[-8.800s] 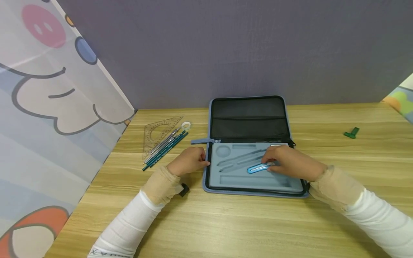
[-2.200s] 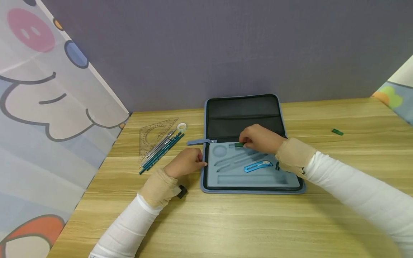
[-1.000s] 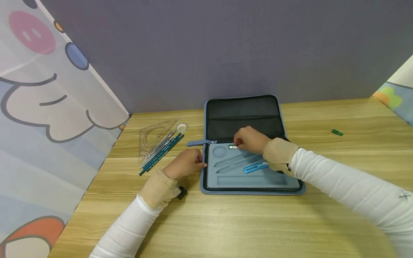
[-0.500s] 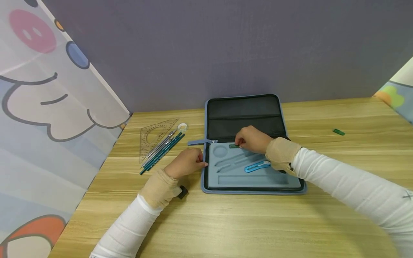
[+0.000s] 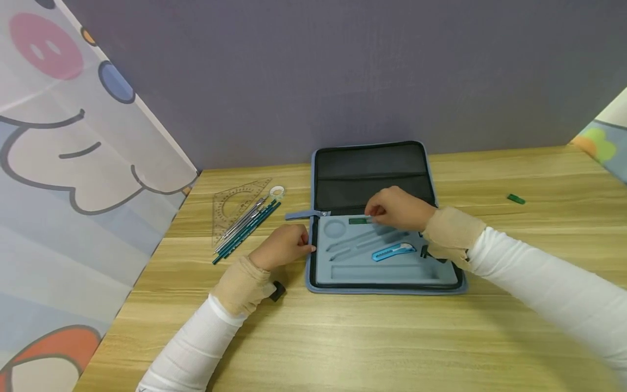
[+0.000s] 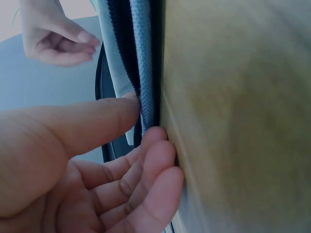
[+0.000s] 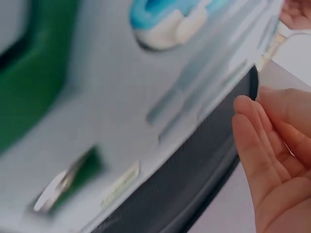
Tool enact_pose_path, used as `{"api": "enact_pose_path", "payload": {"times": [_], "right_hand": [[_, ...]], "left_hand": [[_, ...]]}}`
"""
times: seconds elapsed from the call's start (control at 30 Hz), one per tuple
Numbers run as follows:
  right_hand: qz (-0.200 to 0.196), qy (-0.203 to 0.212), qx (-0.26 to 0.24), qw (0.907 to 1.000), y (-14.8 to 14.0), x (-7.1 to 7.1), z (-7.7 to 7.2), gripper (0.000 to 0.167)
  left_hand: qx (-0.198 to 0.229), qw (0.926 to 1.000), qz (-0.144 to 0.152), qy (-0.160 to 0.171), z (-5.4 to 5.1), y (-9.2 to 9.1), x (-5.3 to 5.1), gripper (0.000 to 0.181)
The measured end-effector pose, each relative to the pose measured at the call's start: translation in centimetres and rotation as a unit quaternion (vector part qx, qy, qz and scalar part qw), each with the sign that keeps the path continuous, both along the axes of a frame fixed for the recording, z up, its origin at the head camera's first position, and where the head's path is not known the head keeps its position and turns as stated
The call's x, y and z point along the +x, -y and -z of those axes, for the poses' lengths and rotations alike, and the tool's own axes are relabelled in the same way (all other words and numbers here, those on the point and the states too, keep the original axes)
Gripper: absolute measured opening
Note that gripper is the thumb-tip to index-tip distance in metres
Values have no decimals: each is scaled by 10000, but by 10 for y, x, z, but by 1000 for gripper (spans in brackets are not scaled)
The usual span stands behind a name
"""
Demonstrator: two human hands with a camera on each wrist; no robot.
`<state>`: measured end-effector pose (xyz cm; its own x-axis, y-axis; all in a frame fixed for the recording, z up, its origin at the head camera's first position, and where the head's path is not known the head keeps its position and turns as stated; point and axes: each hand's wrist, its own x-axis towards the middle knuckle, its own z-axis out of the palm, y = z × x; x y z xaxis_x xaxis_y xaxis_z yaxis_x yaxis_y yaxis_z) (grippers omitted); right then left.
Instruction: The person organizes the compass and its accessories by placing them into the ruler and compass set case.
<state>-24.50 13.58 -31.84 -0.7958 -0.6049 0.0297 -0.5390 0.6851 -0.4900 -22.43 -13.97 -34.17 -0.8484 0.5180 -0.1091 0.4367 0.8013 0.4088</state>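
An open zip case (image 5: 387, 291) lies on the table with a grey moulded tray (image 5: 352, 262) inside. My left hand (image 5: 281, 247) pinches its left edge, thumb on the zip side and fingers underneath, as the left wrist view shows. Over the tray's back edge is my right hand (image 5: 399, 209), its fingertips together with nothing visible between them. Just left of these fingertips a small green piece (image 5: 358, 221) sits in the back slot. A blue utility knife (image 5: 393, 251) rests in its recess. Dark green parts, partly hidden by the right wrist, show at the tray's right side.
Left of the case lie a clear set square (image 5: 217, 209), green pencils (image 5: 250, 233), silver metal drawing tools (image 5: 240, 220) and a tape roll (image 5: 276, 191). Another small green piece (image 5: 516, 198) lies far right. A grey panel (image 5: 343, 71) stands behind the table.
One green piece left the right side of the table, and a green piece now sits in the back slot. The right hand has just lifted rightward off it. The left hand stays put.
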Motion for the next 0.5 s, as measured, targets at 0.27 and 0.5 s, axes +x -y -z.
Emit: {"api": "enact_pose_path", "payload": {"times": [0.27, 0.5], "right_hand": [[356, -255, -95, 9990, -44, 12, -11, 14], [825, -354, -45, 9960, -97, 13, -7, 11]], "left_hand": [[-13, 10000, -17, 12, -2, 0, 1, 21], [-34, 10000, 11, -14, -2, -1, 1, 22]]}}
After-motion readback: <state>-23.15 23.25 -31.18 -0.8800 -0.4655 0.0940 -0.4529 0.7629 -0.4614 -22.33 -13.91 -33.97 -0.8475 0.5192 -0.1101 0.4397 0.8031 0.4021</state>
